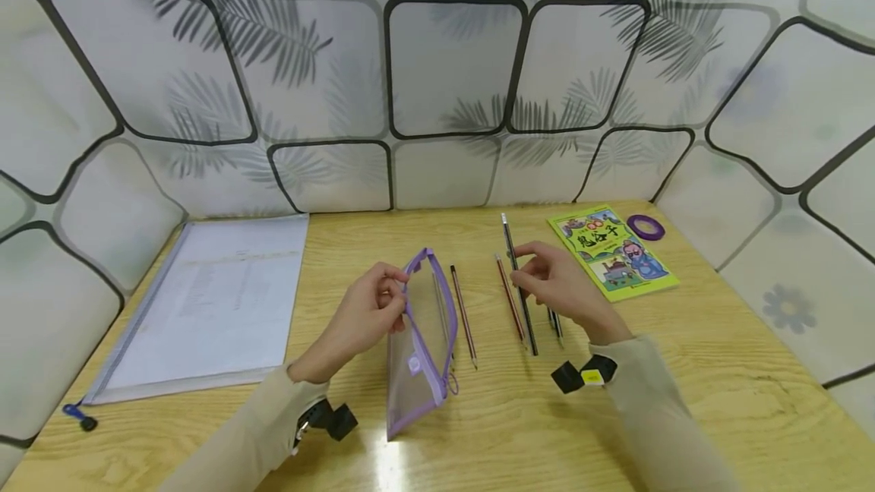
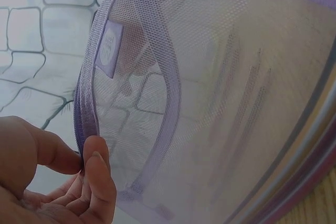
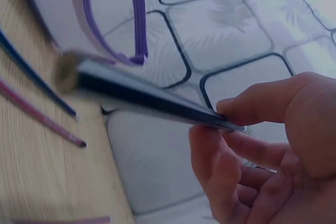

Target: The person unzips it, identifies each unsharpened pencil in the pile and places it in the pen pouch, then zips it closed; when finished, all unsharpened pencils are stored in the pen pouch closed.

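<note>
My left hand (image 1: pixel 372 302) pinches the rim of a purple-edged mesh zip pouch (image 1: pixel 413 378), whose mouth gapes toward the right. In the left wrist view, thumb and fingers grip the pouch's purple edge (image 2: pixel 89 93). Coloured pencil-like stripes (image 2: pixel 299 182) run along its lower right; I cannot tell whether they lie inside. With thumb and fingertips my right hand (image 1: pixel 557 279) holds a dark pencil (image 1: pixel 525 317), raised and tilted, right of the pouch. The right wrist view shows that pencil (image 3: pixel 142 95) with its blunt end toward the camera.
A red-and-black pencil (image 1: pixel 465 317) lies beside the pouch, a red pencil (image 1: pixel 511 302) farther right. More dark pencils (image 1: pixel 555 325) lie under my right hand. Behind are a green booklet (image 1: pixel 615 253) and purple tape roll (image 1: pixel 645 227). A white document bag (image 1: pixel 212 302) lies left.
</note>
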A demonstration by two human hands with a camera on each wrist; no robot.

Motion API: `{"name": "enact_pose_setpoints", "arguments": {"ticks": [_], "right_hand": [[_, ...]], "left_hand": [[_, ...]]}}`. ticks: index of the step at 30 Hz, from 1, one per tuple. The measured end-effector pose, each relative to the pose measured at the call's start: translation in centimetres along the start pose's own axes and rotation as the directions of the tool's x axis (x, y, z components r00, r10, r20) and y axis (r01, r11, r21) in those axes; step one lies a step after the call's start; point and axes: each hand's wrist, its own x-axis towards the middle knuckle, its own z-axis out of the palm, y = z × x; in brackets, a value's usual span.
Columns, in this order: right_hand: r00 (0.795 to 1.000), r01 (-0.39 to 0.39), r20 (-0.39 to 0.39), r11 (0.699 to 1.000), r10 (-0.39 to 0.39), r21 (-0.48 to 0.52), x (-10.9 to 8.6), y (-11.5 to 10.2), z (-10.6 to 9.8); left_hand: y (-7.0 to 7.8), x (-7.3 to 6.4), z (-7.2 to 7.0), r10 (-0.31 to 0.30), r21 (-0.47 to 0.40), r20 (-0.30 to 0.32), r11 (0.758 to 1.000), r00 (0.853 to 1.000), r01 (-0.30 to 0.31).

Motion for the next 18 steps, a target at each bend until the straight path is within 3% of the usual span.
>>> {"name": "enact_pose_setpoints", "arguments": {"ticks": [4,11,18], "right_hand": [[0.999,-0.009,0.045,1.000,0.008,0.022,0.1,-1.2,0.9],[0.979,-0.033,0.205,0.994,0.011,0.100,0.3,-2.8,2.8],[0.968,0.024,0.244,0.991,-0.055,0.129,0.9,-3.8,4.8]], "left_hand": [[-0.1,0.1,0.0,0.003,-0.002,0.001,1.000,1.000,-0.003],[-0.1,0.1,0.1,-0.004,-0.008,0.000,1.000,1.000,0.004],[-0.1,0.0,0.1,-0.015,-0.020,-0.001,1.000,1.000,0.015]]}}
